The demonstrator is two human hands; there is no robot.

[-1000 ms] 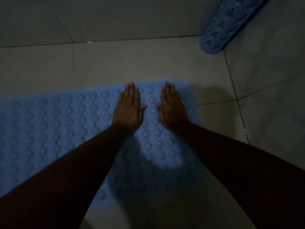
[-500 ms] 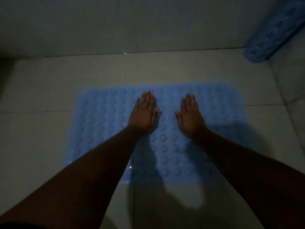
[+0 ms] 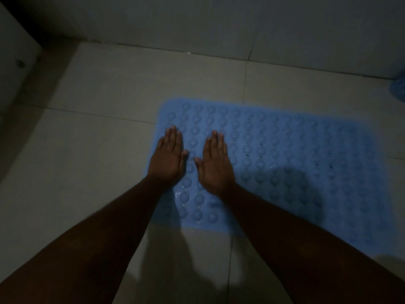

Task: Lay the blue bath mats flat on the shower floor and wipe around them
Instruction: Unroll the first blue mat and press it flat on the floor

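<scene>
A blue bath mat (image 3: 295,154) with rows of round bumps lies flat on the pale tiled shower floor. My left hand (image 3: 167,157) rests palm down on the mat's left edge, fingers straight and together. My right hand (image 3: 215,163) lies flat beside it, a little further in on the mat. Neither hand holds anything. At the far right edge only a sliver of a second blue mat (image 3: 399,87) shows, near the wall.
The tiled wall (image 3: 197,23) runs along the top. A pale fixture (image 3: 15,60) stands at the far left, with a dark strip of floor beside it. Bare floor tiles (image 3: 92,150) spread left of the mat and in front of it.
Both hands have slid along the mat from its right end to its left end, palms pressed flat. The view has swung left, so the second mat has nearly left the frame.
</scene>
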